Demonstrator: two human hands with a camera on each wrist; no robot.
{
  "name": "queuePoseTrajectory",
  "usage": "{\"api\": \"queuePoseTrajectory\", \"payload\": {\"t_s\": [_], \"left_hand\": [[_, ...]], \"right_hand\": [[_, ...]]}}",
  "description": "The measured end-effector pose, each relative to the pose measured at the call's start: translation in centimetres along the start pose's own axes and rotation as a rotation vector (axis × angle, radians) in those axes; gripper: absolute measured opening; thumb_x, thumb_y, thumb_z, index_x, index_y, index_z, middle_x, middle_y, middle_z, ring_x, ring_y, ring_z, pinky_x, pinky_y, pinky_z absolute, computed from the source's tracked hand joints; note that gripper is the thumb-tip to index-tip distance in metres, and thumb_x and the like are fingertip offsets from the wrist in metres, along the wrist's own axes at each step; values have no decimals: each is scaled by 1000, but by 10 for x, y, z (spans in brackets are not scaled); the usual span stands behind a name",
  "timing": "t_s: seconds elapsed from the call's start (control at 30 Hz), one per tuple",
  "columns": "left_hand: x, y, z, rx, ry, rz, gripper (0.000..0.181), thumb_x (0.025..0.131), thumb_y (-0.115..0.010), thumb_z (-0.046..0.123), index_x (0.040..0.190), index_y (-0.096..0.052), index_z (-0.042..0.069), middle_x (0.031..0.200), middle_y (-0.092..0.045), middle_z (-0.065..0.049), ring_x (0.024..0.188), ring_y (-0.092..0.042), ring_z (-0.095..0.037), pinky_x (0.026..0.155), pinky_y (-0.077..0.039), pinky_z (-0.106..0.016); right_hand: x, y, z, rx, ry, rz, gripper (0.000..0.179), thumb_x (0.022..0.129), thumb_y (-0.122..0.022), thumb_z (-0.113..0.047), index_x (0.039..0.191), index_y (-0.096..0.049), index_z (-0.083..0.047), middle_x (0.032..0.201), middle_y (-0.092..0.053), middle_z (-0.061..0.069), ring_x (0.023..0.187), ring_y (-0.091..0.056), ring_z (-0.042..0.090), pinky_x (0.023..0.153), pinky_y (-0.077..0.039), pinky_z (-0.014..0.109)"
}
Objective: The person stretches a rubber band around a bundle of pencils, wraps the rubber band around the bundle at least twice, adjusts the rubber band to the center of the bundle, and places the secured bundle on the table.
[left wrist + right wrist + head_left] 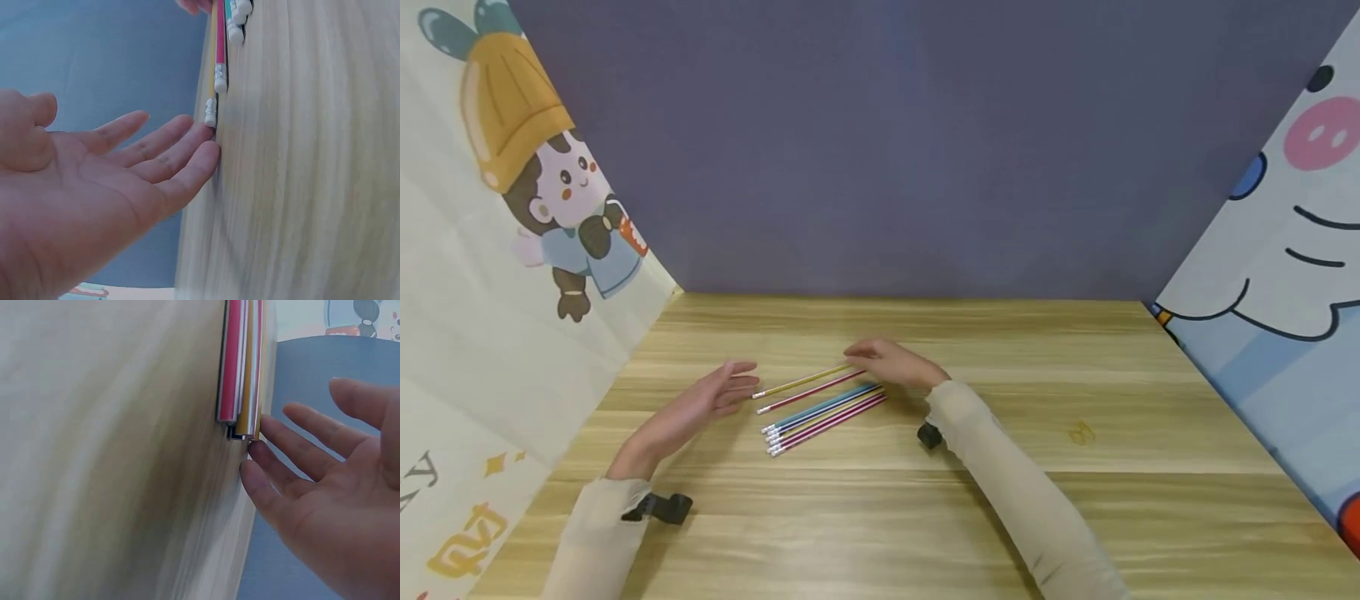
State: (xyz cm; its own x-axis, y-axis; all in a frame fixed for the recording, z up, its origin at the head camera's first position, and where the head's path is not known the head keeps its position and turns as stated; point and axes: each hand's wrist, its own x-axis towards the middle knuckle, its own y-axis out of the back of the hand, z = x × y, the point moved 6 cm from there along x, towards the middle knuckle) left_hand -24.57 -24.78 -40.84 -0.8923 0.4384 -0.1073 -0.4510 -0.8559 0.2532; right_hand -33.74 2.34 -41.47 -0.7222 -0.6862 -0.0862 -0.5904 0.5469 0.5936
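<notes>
Several pencils with white erasers lie slantwise on the wooden table between my hands. A yellow pencil (801, 382) is farthest back, and a red pencil (812, 392) lies just in front of it. Nearer me, a close group of blue, yellow and magenta pencils (826, 419) lies side by side. My left hand (703, 404) is at the eraser ends, fingers extended, fingertips right by the yellow pencil's eraser (210, 114). At the other ends is my right hand (895, 364), its fingers loosely spread with fingertips close to the pencil ends (244, 428). Neither hand grips a pencil.
Two small yellow rubber bands (1082, 432) lie on the table (1000, 500) to the right. A dark grey panel (880, 167) rises behind the table's far edge. Printed cartoon sheets (467, 275) flank the left and right sides.
</notes>
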Motion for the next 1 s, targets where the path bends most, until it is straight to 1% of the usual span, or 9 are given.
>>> {"api": "queuePoseTrajectory", "payload": {"t_s": [0.13, 0.23, 0.33, 0.43, 0.57, 0.77, 0.87, 1.0], "left_hand": [[-4, -7, 3, 11, 2, -8, 68, 109, -14, 47, 155, -18, -4, 154, -31, -31, 143, -29, -47, 119, -22, -62], [-9, -13, 5, 6, 6, -20, 70, 109, -14, 48, 154, -21, -5, 155, -31, -30, 143, -30, -46, 119, -23, -60], [-13, -19, 6, -7, 2, -15, 71, 109, -15, 50, 153, -23, -5, 155, -31, -29, 143, -29, -46, 119, -22, -59], [-16, -25, 6, -17, -9, -8, 70, 109, -15, 49, 153, -25, -4, 155, -30, -29, 143, -29, -46, 120, -20, -58], [-19, -33, 7, -9, -18, -6, 69, 109, -14, 48, 152, -27, -4, 156, -30, -27, 144, -28, -45, 121, -17, -57], [-25, -45, 8, -14, -26, 7, 67, 110, -15, 46, 151, -28, -5, 156, -31, -27, 143, -29, -46, 121, -16, -56], [-29, -51, 11, -15, -29, 17, 66, 110, -14, 45, 151, -29, -5, 154, -32, -28, 142, -30, -47, 121, -17, -58], [-32, -56, 13, -30, -29, 28, 67, 110, -14, 45, 150, -30, -6, 154, -33, -29, 142, -30, -47, 121, -15, -58]], "right_hand": [[-11, -1, -2, -36, 10, -6, 44, 108, -45, -30, 144, -51, -5, 145, -53, 8, 134, -49, 25, 112, -44, 41], [-18, -2, -5, -39, 13, -17, 43, 108, -45, -27, 145, -49, -6, 145, -53, 10, 135, -48, 26, 112, -43, 44], [-25, -3, -7, -49, 21, -24, 43, 108, -45, -24, 147, -46, -6, 144, -53, 12, 134, -48, 28, 112, -43, 46], [-30, -3, -7, -66, 38, -28, 42, 108, -44, -22, 146, -46, -5, 141, -55, 13, 132, -50, 27, 110, -44, 46], [-37, -4, -6, -69, 56, -42, 44, 108, -45, -21, 148, -43, -4, 141, -55, 15, 131, -51, 28, 109, -45, 46], [-49, -4, -3, -76, 42, -58, 50, 108, -46, -24, 154, -34, -10, 143, -53, 14, 133, -50, 27, 109, -45, 47], [-55, -5, -5, -70, 42, -61, 50, 107, -46, -23, 154, -34, -10, 144, -53, 14, 133, -50, 27, 110, -45, 47], [-61, -4, -6, -59, 54, -71, 49, 107, -46, -22, 153, -36, -8, 141, -56, 14, 130, -53, 26, 110, -44, 47]]}}
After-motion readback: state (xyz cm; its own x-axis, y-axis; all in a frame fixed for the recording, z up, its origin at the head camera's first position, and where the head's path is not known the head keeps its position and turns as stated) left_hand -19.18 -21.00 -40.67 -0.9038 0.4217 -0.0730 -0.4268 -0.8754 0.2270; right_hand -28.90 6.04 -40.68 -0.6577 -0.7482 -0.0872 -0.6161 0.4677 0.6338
